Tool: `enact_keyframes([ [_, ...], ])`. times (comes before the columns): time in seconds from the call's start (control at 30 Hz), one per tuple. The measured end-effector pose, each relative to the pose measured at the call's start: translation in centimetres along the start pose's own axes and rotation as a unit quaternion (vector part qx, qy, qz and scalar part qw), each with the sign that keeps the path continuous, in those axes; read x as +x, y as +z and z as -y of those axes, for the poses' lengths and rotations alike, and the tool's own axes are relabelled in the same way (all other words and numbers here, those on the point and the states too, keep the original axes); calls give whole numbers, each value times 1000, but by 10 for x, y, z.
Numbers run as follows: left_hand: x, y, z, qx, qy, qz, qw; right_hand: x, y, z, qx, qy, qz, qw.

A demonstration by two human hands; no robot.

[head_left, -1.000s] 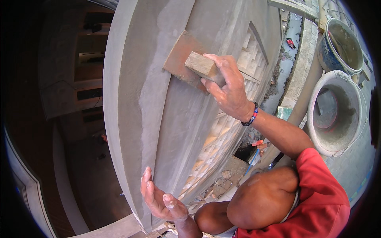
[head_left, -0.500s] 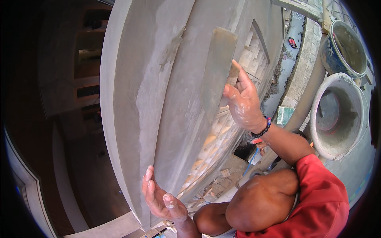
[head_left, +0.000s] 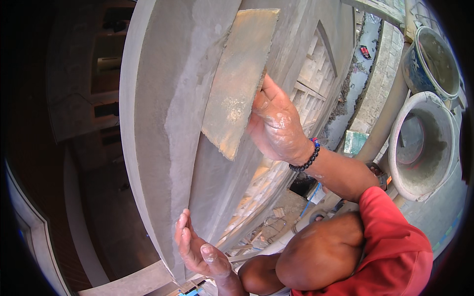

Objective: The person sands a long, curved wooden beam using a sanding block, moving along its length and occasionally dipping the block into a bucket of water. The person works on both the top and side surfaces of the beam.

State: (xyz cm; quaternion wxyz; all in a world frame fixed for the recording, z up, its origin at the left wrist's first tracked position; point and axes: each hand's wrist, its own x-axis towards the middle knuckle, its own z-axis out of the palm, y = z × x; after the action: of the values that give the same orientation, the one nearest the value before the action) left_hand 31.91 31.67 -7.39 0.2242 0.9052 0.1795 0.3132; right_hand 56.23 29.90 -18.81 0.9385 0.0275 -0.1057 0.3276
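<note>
My right hand is closed round the back of a plastering trowel. Its long flat blade is grey-brown, with cement smears and a ragged edge, and the handle is mostly hidden by my fingers. The blade lies over a groove in the grey plastered wall top; whether it touches the plaster I cannot tell. Lower down, my left hand is raised beside the same groove, empty, with the thumb apart from the fingers. Both hands are spotted with cement.
To the right stand a cement-stained tub and a dark blue bucket, side by side. Beyond the plastered face runs a wet trench beside a concrete strip. A deep dark drop lies on the left.
My right hand has swung left with the trowel, and the blade now lies over the groove with its broad face showing. The left hand has barely moved.
</note>
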Motion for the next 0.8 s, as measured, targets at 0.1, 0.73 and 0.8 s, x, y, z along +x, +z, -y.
enact_keyframes([
  [0.1, 2, 6, -3, 9, -14, -4, 1000, -14, 5, -9, 7, 16, -4, 1000],
  [0.73, 1, 4, -4, -14, -11, 6, 1000, 4, -20, 14, -629, -296, -48, 717],
  [0.8, 1, 3, -5, -3, -10, 9, 1000, -8, -11, -4, -628, -294, 11, 721],
])
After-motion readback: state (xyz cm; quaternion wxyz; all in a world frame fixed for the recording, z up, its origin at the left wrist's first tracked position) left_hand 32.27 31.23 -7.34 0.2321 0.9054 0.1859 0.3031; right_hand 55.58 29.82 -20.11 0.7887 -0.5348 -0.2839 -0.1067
